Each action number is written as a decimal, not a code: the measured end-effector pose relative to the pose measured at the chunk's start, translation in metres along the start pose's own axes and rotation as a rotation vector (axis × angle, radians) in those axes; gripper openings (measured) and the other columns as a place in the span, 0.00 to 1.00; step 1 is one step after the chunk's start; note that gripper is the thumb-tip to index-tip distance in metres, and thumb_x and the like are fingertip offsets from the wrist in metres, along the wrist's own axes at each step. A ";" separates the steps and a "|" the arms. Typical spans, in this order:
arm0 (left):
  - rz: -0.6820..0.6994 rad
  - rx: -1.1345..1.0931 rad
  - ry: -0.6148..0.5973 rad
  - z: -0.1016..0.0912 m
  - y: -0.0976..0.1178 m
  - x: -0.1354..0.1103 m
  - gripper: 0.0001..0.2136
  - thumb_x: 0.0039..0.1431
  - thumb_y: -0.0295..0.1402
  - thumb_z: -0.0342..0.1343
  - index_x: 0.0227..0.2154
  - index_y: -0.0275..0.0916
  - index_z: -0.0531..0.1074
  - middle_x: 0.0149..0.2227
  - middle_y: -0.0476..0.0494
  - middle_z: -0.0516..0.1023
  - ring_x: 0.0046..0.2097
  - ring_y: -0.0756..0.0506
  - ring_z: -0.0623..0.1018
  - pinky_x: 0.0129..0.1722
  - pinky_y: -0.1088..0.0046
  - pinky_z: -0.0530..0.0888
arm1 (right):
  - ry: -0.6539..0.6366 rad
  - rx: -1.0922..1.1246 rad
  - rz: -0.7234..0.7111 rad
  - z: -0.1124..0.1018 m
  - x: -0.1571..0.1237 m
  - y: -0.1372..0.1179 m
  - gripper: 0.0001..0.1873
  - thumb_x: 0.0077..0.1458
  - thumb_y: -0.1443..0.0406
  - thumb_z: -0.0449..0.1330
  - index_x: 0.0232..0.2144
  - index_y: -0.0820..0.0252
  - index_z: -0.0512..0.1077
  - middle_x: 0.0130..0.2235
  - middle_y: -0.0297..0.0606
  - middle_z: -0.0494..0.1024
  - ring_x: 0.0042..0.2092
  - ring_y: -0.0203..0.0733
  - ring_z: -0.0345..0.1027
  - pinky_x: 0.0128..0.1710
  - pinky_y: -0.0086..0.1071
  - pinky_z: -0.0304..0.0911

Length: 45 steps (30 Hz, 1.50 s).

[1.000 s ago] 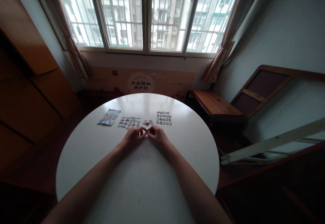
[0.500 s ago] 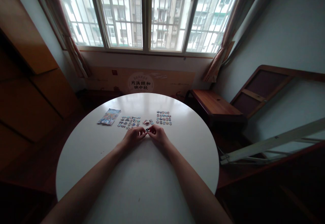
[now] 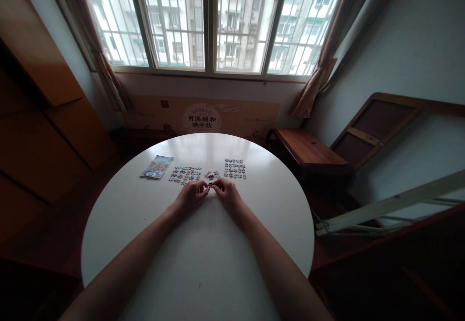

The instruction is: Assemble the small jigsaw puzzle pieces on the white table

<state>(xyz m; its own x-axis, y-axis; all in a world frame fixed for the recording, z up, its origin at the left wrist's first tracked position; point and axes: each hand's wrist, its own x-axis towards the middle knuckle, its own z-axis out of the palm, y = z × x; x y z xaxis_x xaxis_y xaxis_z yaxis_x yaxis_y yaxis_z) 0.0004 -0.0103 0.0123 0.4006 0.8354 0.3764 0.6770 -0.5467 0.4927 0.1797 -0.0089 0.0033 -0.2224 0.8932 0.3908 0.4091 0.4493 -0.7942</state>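
My left hand and my right hand meet fingertip to fingertip on the round white table. Together they pinch a small dark jigsaw piece between thumbs and forefingers. Just beyond the fingertips lies a small pinkish cluster of pieces. To its left a patch of loose pieces is spread out. To its right several pieces lie in a neat grid. A colourful puzzle picture card lies at the far left of the row.
A barred window with curtains runs along the far wall. A low wooden bench stands to the right of the table. A wooden frame and a pale slat lean at the right. Wooden cabinets fill the left.
Both hands have crept a little away from me, toward the pinkish cluster, still pinching the same small piece. Nothing else on the table has moved.
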 end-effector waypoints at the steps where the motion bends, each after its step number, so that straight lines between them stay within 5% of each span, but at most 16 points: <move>1: 0.000 0.006 -0.001 0.000 0.000 0.000 0.08 0.56 0.34 0.52 0.30 0.36 0.74 0.23 0.49 0.73 0.25 0.52 0.70 0.27 0.79 0.64 | 0.003 0.015 0.008 0.000 0.000 0.001 0.06 0.51 0.66 0.57 0.29 0.63 0.72 0.25 0.34 0.72 0.27 0.33 0.62 0.29 0.27 0.58; 11: 0.022 0.052 0.008 -0.002 0.002 -0.002 0.07 0.56 0.34 0.53 0.32 0.39 0.74 0.27 0.48 0.74 0.27 0.52 0.71 0.28 0.79 0.66 | -0.009 0.107 0.057 0.000 0.003 0.007 0.09 0.48 0.62 0.60 0.26 0.64 0.71 0.25 0.34 0.73 0.26 0.33 0.63 0.28 0.27 0.59; 19: 0.087 0.146 0.169 -0.006 0.011 -0.004 0.13 0.57 0.42 0.53 0.41 0.40 0.70 0.43 0.44 0.73 0.24 0.55 0.71 0.26 0.79 0.66 | 0.018 0.160 0.063 0.000 0.004 0.008 0.09 0.47 0.61 0.60 0.25 0.63 0.70 0.23 0.34 0.71 0.26 0.33 0.62 0.26 0.26 0.58; 34: 0.144 0.282 0.067 -0.011 0.014 -0.002 0.08 0.58 0.38 0.52 0.36 0.40 0.73 0.39 0.47 0.75 0.29 0.52 0.73 0.27 0.78 0.65 | -0.079 0.132 0.056 -0.001 0.003 0.004 0.08 0.48 0.62 0.58 0.25 0.63 0.70 0.24 0.33 0.71 0.26 0.32 0.62 0.27 0.26 0.56; 38: -0.014 0.322 0.003 -0.050 -0.003 0.003 0.09 0.55 0.38 0.54 0.36 0.41 0.73 0.39 0.47 0.76 0.30 0.51 0.74 0.31 0.77 0.67 | -0.076 0.128 0.082 0.000 0.002 0.004 0.10 0.50 0.61 0.56 0.30 0.63 0.71 0.26 0.34 0.73 0.27 0.33 0.63 0.27 0.26 0.57; 45: -0.543 0.509 -0.016 -0.112 -0.037 -0.003 0.12 0.49 0.42 0.57 0.37 0.45 0.75 0.39 0.48 0.78 0.40 0.43 0.75 0.35 0.73 0.68 | -0.074 0.067 0.047 -0.002 0.001 -0.001 0.09 0.51 0.63 0.55 0.28 0.63 0.71 0.25 0.33 0.71 0.26 0.33 0.61 0.28 0.26 0.56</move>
<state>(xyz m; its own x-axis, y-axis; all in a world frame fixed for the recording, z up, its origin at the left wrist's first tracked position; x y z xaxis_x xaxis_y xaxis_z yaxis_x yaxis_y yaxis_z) -0.0945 0.0011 0.0806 -0.0655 0.9833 0.1699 0.9831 0.0344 0.1799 0.1805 -0.0089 0.0052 -0.2703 0.9085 0.3186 0.3609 0.4024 -0.8413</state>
